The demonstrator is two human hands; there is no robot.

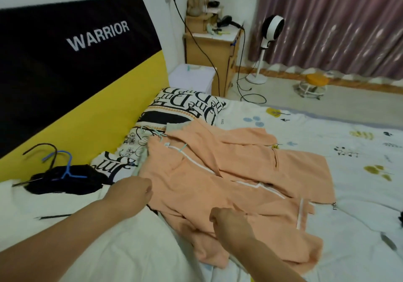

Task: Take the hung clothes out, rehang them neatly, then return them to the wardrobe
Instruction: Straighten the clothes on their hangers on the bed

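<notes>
We are leaning over the bed, where the peach jacket is lying spread flat beside the pillows, a pale hanger showing at its collar. A dark garment is sitting by the headboard with a blue hanger on it. Our left hand is curling into the jacket's near edge, and our right hand is pinching its hem.

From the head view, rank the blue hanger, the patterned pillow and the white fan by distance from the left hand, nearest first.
Measured from the left hand:
1. Blue hanger, to its left, on dark clothes by the headboard.
2. Patterned pillow, farther up the bed.
3. White fan, across the room by the curtain.
</notes>
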